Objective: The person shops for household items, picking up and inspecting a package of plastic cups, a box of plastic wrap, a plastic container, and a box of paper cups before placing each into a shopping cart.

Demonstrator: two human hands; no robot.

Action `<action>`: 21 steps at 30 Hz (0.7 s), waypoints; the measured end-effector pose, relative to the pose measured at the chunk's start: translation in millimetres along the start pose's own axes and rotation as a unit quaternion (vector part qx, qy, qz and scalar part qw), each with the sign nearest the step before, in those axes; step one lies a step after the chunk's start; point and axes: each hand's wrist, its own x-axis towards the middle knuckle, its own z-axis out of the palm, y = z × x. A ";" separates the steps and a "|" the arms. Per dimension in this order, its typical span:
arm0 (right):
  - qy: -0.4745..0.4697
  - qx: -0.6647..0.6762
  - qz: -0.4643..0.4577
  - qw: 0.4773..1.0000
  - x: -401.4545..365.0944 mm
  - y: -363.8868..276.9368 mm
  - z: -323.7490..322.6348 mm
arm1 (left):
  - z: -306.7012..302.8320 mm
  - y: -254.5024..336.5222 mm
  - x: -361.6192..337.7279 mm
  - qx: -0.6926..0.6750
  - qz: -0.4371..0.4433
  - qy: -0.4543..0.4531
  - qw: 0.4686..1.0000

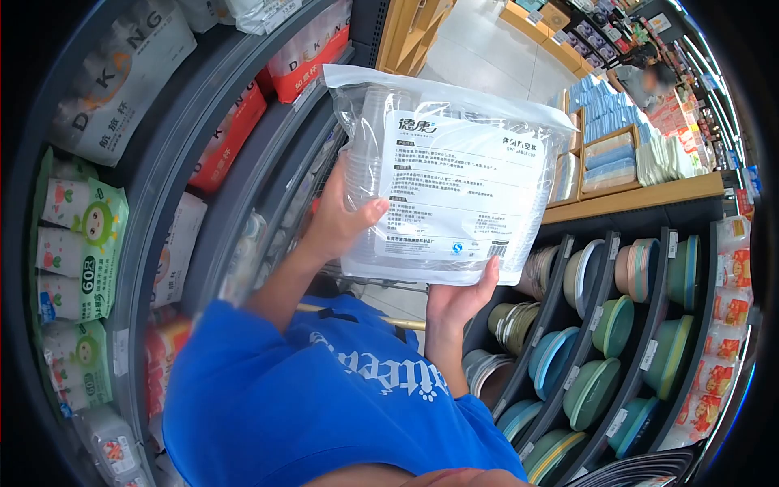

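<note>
A clear plastic pack of disposable cups [454,183] is held up in front of my chest, its white printed label facing me. Stacked clear cups show through the film at its left and right sides. My left hand [347,209] grips the pack's left edge, thumb on the front and the other fingers hidden behind. At the bottom edge, my right hand [464,296] holds the pack from below with its thumb on the front near the barcode. The pack is slightly tilted.
Shelves on the left hold bagged cups [122,77], red packs [229,140] and green packs [81,235]. To the right, shelves carry stacked plastic basins [613,326]. Folded blue cloths [604,114] lie on a wooden display behind, where another person [645,81] stands. Part of a cart [377,284] shows below the pack.
</note>
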 end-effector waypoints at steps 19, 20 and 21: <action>0.016 -0.015 0.000 1.000 -4.0 0.8 1.9 | -2.0 4.7 -2.0 0.021 0.020 -0.013 0.999; 0.016 -0.014 0.001 1.000 -3.9 1.0 1.5 | -2.1 4.9 -1.9 0.021 0.020 -0.013 0.999; 0.017 -0.014 0.002 1.000 -3.7 1.2 1.0 | -2.2 5.4 -1.7 0.021 0.021 -0.014 0.999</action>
